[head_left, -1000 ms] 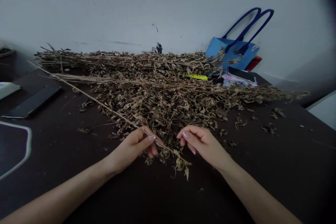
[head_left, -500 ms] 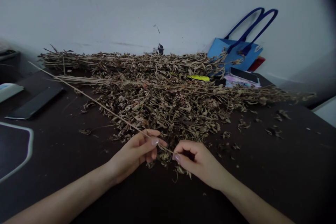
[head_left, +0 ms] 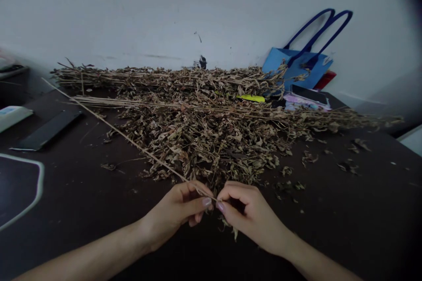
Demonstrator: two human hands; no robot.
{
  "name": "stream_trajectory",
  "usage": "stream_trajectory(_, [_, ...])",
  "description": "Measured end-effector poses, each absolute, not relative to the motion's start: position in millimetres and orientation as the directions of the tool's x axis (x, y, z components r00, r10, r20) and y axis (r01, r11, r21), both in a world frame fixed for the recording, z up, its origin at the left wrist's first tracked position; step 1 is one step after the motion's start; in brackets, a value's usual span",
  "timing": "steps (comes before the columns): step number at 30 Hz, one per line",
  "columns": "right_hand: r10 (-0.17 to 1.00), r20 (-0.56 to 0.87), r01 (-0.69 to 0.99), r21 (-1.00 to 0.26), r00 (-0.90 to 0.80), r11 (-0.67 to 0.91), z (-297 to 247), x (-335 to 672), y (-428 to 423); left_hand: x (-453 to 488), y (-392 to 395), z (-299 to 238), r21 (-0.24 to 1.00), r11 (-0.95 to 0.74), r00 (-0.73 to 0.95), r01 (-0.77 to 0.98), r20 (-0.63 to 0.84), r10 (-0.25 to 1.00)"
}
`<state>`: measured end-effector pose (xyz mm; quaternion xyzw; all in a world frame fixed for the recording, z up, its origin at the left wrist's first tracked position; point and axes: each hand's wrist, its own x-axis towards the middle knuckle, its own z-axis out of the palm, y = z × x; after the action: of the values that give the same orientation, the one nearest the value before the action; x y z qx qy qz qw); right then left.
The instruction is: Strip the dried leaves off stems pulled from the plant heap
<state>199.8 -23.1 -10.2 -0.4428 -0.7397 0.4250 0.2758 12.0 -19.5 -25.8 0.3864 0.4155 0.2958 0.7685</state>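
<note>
Pale wall fills the upper part of the frame, with a dark smudge near its middle, and below it spreads a dark brown table. Across the centre of the frame lies a broad heap of dry, curled leaves. Along its far side, close to the wall, runs a long bundle of leafy stalks; nearer, bare stems extend out to the left of the heap.

One long, thin stalk slants from the left of the frame down to the lower centre, where both hands have it. The left hand has its grip closed, thumb and fingers pinching the stalk near its lower end. The right hand is just beside it, grip clamped on the same stalk, thumb against forefinger, and a few withered leaves hang below.

At the upper right, a blue bag leans against the wall, a red item beside it. Near its base, a dark phone rests on something pink and purple. Something bright yellow shows among the leaves. At the left edge are a white device and a flat dark slab. Leaf scraps lie scattered at the right.
</note>
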Motion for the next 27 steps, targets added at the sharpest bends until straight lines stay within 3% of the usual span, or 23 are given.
stream_trajectory(5, [0.884,0.037,0.427,-0.866,-0.466,0.261,-11.2,200.8,-23.1,10.2,-18.0,-26.5,0.89,0.45,0.488,-0.076,-0.36,0.795])
stream_trajectory(27, [0.871,-0.033,0.367,-0.914,-0.489,0.171,-12.6,199.9,-22.8,8.0,-14.6,-22.0,0.915,0.403,0.477,0.006,-0.357,0.803])
